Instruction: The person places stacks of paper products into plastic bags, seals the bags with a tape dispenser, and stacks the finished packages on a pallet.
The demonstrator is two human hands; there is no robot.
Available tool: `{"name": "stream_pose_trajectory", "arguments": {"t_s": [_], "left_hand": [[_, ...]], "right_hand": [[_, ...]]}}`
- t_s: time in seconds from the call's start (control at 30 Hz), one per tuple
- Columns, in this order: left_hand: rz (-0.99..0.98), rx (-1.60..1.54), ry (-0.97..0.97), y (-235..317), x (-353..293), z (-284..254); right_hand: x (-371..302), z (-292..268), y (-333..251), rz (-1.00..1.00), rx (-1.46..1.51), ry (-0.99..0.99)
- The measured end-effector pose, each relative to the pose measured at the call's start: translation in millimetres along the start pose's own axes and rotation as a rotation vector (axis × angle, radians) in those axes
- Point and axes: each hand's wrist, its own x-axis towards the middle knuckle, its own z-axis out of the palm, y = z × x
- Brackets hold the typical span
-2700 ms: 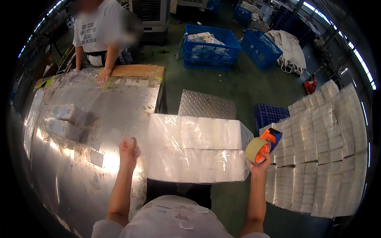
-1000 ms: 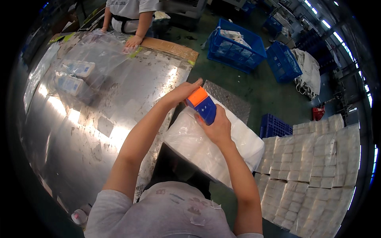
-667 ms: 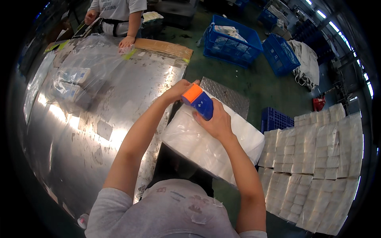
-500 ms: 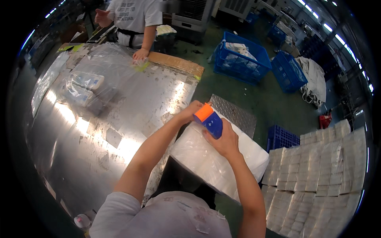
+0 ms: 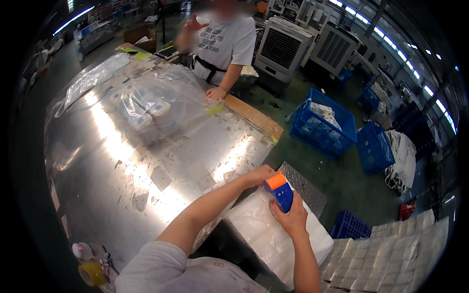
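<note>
A blue-and-orange tape dispenser (image 5: 282, 194) is gripped in my right hand (image 5: 293, 217), which holds it above a white package wrapped in clear film (image 5: 264, 229). Beside the dispenser's orange end, my left hand (image 5: 265, 175) is at the package's far corner. Its fingers look curled together, and what they pinch is hidden. The package lies at a slant in front of me, to the right of a metal-topped table (image 5: 97, 190). My left forearm reaches across the table's near right corner.
Across the table a person (image 5: 222, 44) rests one hand beside a large clear plastic bag (image 5: 151, 97) with white packs inside. Blue crates (image 5: 322, 129) stand on the floor at right. White wrapped packs (image 5: 391, 256) are stacked at lower right. A yellow tape roll (image 5: 91, 274) lies at lower left.
My view has tilted up and left, so the scene sits lower and further right. My right hand still holds the tape dispenser, with my left hand by its orange end.
</note>
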Motion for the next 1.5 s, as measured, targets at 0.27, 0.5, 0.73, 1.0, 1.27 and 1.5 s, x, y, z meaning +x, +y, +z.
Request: {"name": "stream_pose_trajectory", "arguments": {"t_s": [0.27,0.5,0.73,1.0,1.27,1.5], "left_hand": [[0.027,-0.050,-0.064,-11,2,-8],[0.006,-0.063,-0.032,-15,0,-8],[0.012,-0.077,-0.026,-23,2,-11],[0.062,-0.014,0.006,-26,4,-11],[0.263,0.286,0.208,-39,15,-9],[0.172,0.654,0.483,-31,10,-58]], "right_hand": [[1,-2,-4,-0.018,-0.024,-0.005],[2,0,-5,-0.013,-0.033,-0.023],[3,-1,-10,0.004,-0.037,-0.043],[4,-2,-10,-0.001,-0.088,-0.059],[4,-11,-13,-0.014,-0.150,-0.167],[-30,-58,1,-0.050,-0.323,-0.278]]}}
